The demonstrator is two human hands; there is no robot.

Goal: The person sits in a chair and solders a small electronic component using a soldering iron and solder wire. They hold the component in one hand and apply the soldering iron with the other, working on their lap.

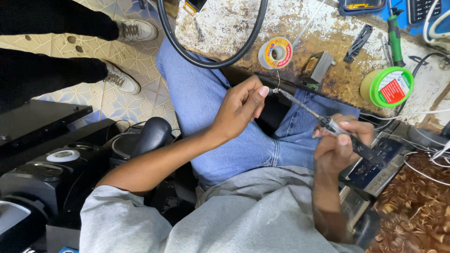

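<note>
The right hand [340,145] grips a soldering iron [323,122] by its dark handle, fingers clamped round it pen-fashion, thumb on top. The iron slants up and to the left, so its tip [277,91] sits just off the edge of the bench [328,33], above the lap.

The left hand [239,110] is raised in front of the knee, wrist bent, thumb and forefinger pinched together at the iron's tip. What they hold is too small to identify; a thin solder wire [278,75] hangs from the solder spool [275,53] on the bench down to that point, so it appears to be fed straight off the spool.

Both forearms are drawn in close to the body, judged a steadying posture.

A green tape roll [386,86], a small metal block [318,67] and a green-handled screwdriver [395,35] lie on the worn bench. A thick black cable [211,63] loops over its corner. Another person's shoes [123,77] stand on the tiled floor [84,51].
</note>
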